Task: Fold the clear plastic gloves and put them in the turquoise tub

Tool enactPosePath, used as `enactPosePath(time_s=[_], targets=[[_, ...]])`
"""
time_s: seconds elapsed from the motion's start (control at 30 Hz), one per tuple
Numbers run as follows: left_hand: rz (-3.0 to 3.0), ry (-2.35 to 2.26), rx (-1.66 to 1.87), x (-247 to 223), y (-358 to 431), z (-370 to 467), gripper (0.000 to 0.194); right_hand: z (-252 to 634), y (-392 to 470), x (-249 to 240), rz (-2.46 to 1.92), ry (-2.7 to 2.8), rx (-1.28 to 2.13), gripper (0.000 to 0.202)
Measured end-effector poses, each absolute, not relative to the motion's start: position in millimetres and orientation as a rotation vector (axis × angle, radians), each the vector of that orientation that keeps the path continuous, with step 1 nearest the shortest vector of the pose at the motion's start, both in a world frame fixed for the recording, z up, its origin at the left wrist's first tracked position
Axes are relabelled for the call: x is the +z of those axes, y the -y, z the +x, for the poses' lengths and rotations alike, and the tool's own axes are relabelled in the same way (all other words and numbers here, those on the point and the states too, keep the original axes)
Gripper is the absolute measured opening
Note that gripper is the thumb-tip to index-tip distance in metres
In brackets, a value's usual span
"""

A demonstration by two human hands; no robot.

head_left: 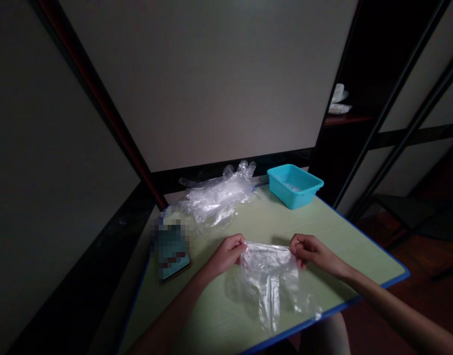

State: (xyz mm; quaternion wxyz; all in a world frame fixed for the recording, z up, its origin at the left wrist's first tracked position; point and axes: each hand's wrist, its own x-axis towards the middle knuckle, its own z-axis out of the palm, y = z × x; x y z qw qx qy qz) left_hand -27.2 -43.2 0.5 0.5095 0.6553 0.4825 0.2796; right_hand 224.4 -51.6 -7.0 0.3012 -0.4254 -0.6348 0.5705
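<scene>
A clear disposable plastic glove is stretched by its upper edge between my two hands, over the near part of the table. My left hand pinches the left end of that edge, and my right hand pinches the right end. The glove's thin, crinkled lower parts hang toward the table's near edge; whether it is one layer or more I cannot tell. Beyond my hands, a loose pile of similar clear plastic gloves lies at the back left, some fingers sticking up.
A turquoise plastic basin stands at the table's back right corner, with something pale inside. At the left edge lies a phone or tablet, its screen blurred. The pale green table has a blue rim and meets a cabinet panel behind.
</scene>
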Motion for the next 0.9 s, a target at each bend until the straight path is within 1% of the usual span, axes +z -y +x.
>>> enactPosePath(time_s=[0.17, 0.3, 0.43, 0.53, 0.63, 0.77, 0.9], targets=[[1.714, -1.243, 0.558, -24.1, 16.4, -27.1, 0.012, 222.3, 33.2, -33.8, -1.216, 1.614, 1.557, 0.036], [1.865, -1.280, 0.487, -30.0, -4.5, -24.8, 0.014, 223.1, 22.2, -37.0, -1.282, 1.621, 1.536, 0.036], [1.974, -1.256, 0.331, -33.4, -26.0, -19.8, 0.012, 224.6, 17.5, -35.9, -1.372, 1.648, 1.546, 0.033], [2.023, -1.215, 0.220, -35.8, -43.1, -13.9, 0.028, 227.1, 16.9, -35.4, -1.435, 1.660, 1.552, 0.031], [2.056, -1.187, 0.166, -36.6, -59.8, -4.7, 0.030, 230.5, 16.7, -36.0, -1.497, 1.663, 1.545, 0.027], [2.094, -1.156, 0.193, -34.8, -79.1, 15.5, 0.030, 233.7, 17.7, -38.3, -1.565, 1.705, 1.525, 0.024], [2.119, -1.155, 0.379, -31.2, -89.3, 38.5, 0.029, 238.5, 20.9, -35.7, -1.603, 1.802, 1.547, 0.030]])
